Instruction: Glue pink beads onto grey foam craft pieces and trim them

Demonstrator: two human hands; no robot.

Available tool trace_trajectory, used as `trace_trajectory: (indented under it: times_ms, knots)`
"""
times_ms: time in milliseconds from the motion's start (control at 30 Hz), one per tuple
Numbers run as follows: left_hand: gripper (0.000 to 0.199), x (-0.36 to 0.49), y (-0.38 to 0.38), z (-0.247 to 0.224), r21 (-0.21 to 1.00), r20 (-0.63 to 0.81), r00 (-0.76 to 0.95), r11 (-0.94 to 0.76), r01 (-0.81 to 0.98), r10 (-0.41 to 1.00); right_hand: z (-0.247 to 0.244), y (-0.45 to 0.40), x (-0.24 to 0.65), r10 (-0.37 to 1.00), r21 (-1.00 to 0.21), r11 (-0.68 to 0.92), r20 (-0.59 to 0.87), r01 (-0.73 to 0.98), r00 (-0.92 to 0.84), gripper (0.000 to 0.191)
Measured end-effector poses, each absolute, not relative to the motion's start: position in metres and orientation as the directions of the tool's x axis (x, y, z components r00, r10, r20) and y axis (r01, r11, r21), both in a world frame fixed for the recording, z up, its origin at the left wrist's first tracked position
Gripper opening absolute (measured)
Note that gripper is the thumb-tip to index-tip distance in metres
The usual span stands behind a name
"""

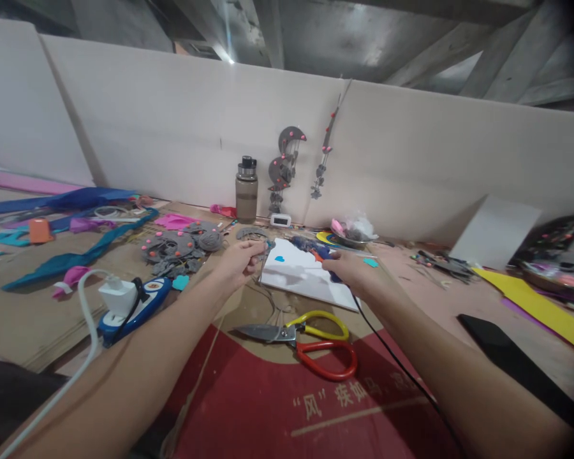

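My left hand (243, 260) is closed in a pinch, with a small teal piece (268, 245) at its fingertips. In my right hand (347, 264) is a blue glue gun (310, 245) with an orange trigger, its nozzle pointing left toward my left hand. A black cord (387, 347) trails from its handle toward me. Beneath both hands lies a white board (296, 280) bearing a small blue cut-out (280, 259); a teal cut-out (370, 262) lies near its right side. Scissors (287, 333) with one yellow and one red handle rest in front of the board, beside loose grey thread (272, 306).
A bottle (247, 194) and a small digital display (280, 220) stand by the white partition (172, 127). Grey felt pieces with pink dots (175, 248) lie left. A blue power strip (157, 296) with a white charger is near my left forearm; a black phone (502, 350) lies right.
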State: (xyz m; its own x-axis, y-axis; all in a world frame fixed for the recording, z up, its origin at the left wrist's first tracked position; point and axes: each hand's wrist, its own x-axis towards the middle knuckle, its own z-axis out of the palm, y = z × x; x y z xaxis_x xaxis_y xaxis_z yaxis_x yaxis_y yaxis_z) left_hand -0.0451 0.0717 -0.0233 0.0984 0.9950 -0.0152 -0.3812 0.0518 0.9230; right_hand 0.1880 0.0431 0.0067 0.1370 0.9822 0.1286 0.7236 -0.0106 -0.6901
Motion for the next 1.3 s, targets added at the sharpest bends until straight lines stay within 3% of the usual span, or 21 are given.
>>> trace_trajectory:
  times_ms: [233, 400, 733, 1300]
  knots:
    - [0.028, -0.045, 0.073, -0.027, 0.925, -0.026, 0.116, 0.068, -0.373, 0.993, -0.019, 0.03, 0.16, 0.971, -0.898, 0.131, 0.201, 0.42, 0.127, 0.023]
    - [0.026, -0.039, 0.069, -0.025, 0.927, -0.063, 0.129, 0.106, -0.361, 0.99, -0.015, 0.019, 0.159, 0.942, -0.908, 0.328, 0.334, 0.261, -0.022, 0.026]
    - [0.02, -0.035, 0.067, -0.027, 0.907, -0.057, 0.137, 0.108, -0.406, 0.989, -0.019, 0.01, 0.156, 0.883, -0.727, 0.459, 0.437, 0.511, -0.172, 0.018]
    - [0.021, -0.034, 0.064, -0.026, 0.921, -0.032, 0.126, 0.078, -0.382, 0.992, -0.017, 0.007, 0.153, 0.894, -0.643, 0.419, 0.414, 0.641, -0.17, 0.014]
